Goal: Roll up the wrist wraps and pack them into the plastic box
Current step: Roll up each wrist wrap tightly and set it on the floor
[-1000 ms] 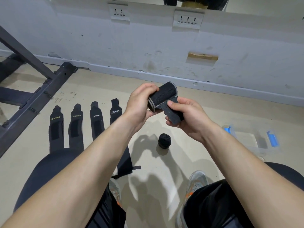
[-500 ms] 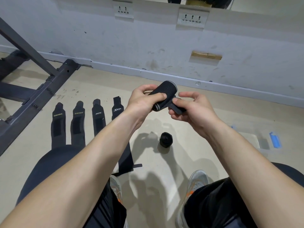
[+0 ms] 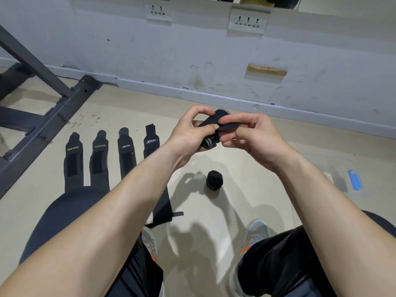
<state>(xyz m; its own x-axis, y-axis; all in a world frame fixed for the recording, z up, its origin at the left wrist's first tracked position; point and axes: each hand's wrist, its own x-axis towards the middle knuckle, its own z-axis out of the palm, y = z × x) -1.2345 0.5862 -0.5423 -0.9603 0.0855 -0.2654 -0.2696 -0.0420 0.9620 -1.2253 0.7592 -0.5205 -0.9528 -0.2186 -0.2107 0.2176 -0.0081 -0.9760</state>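
While the left hand (image 3: pixel 188 133) curls around a nearly wound wrist wrap (image 3: pixel 211 123) and the right hand (image 3: pixel 255 140) pinches its loose closure strap (image 3: pixel 230 126), both are raised above the one finished roll (image 3: pixel 215 183) on the floor. Left of that roll, four flat wraps (image 3: pixel 73 163) lie unrolled: two read XUEYING, one XTEP, one unclear. Right of the roll, the plastic box (image 3: pixel 342 185) is partly hidden; nothing looks packed yet.
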